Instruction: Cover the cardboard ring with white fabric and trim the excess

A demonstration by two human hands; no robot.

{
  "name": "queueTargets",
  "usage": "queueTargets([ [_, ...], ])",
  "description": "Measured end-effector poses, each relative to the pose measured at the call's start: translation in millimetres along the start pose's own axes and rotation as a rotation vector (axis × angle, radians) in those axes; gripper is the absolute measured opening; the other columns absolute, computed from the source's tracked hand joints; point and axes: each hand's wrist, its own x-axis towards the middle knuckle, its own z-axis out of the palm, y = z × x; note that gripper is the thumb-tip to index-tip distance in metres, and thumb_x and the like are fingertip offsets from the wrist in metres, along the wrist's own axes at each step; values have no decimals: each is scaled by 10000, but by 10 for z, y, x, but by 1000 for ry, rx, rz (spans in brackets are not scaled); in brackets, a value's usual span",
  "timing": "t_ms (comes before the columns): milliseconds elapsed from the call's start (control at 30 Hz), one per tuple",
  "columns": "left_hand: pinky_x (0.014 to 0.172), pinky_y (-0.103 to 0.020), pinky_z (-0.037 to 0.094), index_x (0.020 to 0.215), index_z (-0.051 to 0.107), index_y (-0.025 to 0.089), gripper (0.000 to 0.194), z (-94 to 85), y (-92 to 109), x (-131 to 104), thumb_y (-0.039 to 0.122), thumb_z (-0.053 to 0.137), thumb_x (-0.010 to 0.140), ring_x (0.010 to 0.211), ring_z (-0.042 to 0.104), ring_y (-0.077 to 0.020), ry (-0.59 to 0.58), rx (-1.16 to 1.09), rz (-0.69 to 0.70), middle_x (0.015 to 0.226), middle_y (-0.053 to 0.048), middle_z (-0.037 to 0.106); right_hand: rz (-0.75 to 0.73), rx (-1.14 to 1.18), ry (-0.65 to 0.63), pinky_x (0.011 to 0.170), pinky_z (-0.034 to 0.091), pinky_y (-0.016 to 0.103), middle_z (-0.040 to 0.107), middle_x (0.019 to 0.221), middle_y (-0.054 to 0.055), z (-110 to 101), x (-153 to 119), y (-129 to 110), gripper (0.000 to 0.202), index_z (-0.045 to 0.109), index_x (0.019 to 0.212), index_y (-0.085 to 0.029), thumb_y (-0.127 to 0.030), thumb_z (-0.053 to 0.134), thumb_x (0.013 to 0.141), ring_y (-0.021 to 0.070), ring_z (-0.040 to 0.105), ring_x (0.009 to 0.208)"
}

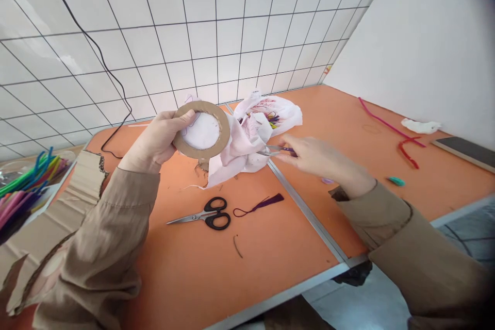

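1. Ring (225, 131) of brown cardboard is held above the far part of the table (278, 247), left of the metal seam (309, 213). Its flat face is turned to the person, perhaps so that the opening can be seen well.
2. The left hand (162, 136) is clamped on the left edge of the ring, with the thumb on the front. This grip probably leaves the right side free.
3. A white sheet (201, 131) shows in the opening, and crumpled white material spreads out to the right. I cannot tell if it is cloth or paper.
4. The right hand (319, 155) is apart from the left one and closed around the purple handles of a tool (287, 150), which looks like small scissors. Its tips point left, to the white material; whether they touch it, I cannot tell.
5. A white bag (291, 112) lies on the far side, with tassels (273, 119) showing in its mouth, maybe for easy taking.
6. Black scissors (203, 215) lie nearer, blades to the left, with a purple tassel (270, 203) just beside them at right. This place seems easy to reach.
7. Pipe cleaners (33, 171) and torn cardboard (77, 185) lie at left, which seems to leave the middle for the hands.
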Motion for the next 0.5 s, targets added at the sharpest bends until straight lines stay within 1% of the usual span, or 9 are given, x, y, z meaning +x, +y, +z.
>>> queueTargets([
  [33,657,-297,530,794,733,92,194,1,-1,-1,285,718,777,778,662,-224,-1,-3,4,746,-104,706,26,-66,-40,608,312,314,625,770,57,6,40,87,259,563,908,-199,-437,469,947,189,521,689],
  [133,641,-283,516,756,723,93,186,4,-3,2,277,707,782,760,657,-214,0,-11,17,740,-101,700,59,-222,-96,613,312,329,622,798,88,69,146,309,303,534,787,-197,-438,451,950,206,522,711],
  [233,669,-299,525,763,722,100,182,11,6,-1,282,718,770,788,663,-231,8,-20,11,746,-104,704,92,-311,-93,651,320,367,615,859,157,154,214,451,316,509,686,-190,-393,486,928,281,542,824],
  [300,714,-321,536,784,727,101,189,18,17,-10,289,727,761,840,670,-252,2,-22,14,766,-114,715,118,-341,-80,675,326,388,618,896,176,194,235,495,281,512,671,-193,-343,520,909,323,549,879],
  [367,760,-341,544,800,731,101,199,20,25,-21,295,730,758,901,672,-272,-15,-16,24,794,-124,724,144,-342,-61,675,334,396,626,898,166,203,232,489,260,509,664,-200,-307,534,900,328,561,863],
  [400,775,-349,547,801,732,102,203,19,24,-24,300,732,757,925,671,-279,-23,-13,26,804,-126,726,161,-337,-50,665,337,397,624,862,157,193,220,459,277,498,650,-204,-304,523,907,320,565,828],
  [467,789,-358,554,797,731,115,204,10,11,-21,314,740,752,952,668,-285,-31,-14,31,814,-120,728,166,-314,9,637,333,393,598,746,138,154,166,328,330,472,612,-207,-303,488,926,293,555,733],
  [500,789,-360,558,791,730,124,199,2,0,-15,319,743,750,957,667,-285,-33,-21,33,814,-115,727,157,-306,39,626,333,387,576,689,124,132,126,220,349,468,602,-208,-300,464,938,275,545,693],
])
